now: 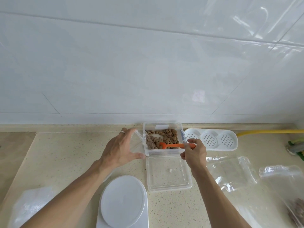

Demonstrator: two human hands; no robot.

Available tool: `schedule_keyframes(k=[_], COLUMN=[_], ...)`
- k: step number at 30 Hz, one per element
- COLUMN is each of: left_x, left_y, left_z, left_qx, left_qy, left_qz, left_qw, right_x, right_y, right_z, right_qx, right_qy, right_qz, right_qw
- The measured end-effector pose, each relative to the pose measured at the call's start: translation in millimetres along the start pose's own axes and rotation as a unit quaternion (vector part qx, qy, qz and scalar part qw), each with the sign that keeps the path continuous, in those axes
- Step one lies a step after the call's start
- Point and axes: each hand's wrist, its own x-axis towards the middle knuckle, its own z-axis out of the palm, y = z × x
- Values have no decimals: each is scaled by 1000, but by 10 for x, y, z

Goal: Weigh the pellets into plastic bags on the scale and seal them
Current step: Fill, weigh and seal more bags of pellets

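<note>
Orange scoop pinched by handle in right hand, fingers curled, bowl down among brown pellets in clear tub at counter back. Left hand holding small clear bag open against tub's left side, thumb and fingers spread. White scale near front edge, bare. Tub lid flat just before tub.

A wall of large glossy white tiles fills the upper view, with thin grey grout lines and soft daylight reflections toward its right side. Below it runs a beige speckled stone countertop, meeting the wall at a low raised lip. A yellow hose lies along that lip at far right.
</note>
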Motion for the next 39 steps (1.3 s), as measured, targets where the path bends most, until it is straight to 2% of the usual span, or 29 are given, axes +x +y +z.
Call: schedule_keyframes(k=[5,9,11,15,18,21,25,29,34,39], left_x=[87,218,284,322,291,251,212,234,326,432], left_y=[49,124,154,165,133,94,33,19,63,88], left_z=[-35,-67,-82,-72,-71,-85,-114,-102,-96,-92], left_qx=[1,-2,-7,-17,-24,-30,-33,-30,-18,-2], left_qy=[-22,-58,-70,-77,-73,-73,-68,-66,-87,-107], left_qz=[0,-8,-14,-23,-29,-29,-29,-24,-17,-19], left_qw=[1000,998,997,997,997,997,997,997,996,994], right_x=[5,23,37,21,-22,-51,-31,4,53,78], right_y=[30,26,26,-1,-18,-4,4,7,11,-141], right_z=[-66,-153,-200,-172,-40,64,70,-2,-143,-311], right_qx=[120,154,115,-55,-78,-35,57,126,181,200], right_qy=[14,9,8,-33,-94,-118,-85,-56,-47,-51], right_qz=[72,77,39,-94,-108,-60,14,53,74,34], right_qw=[990,985,993,994,987,991,995,989,980,978])
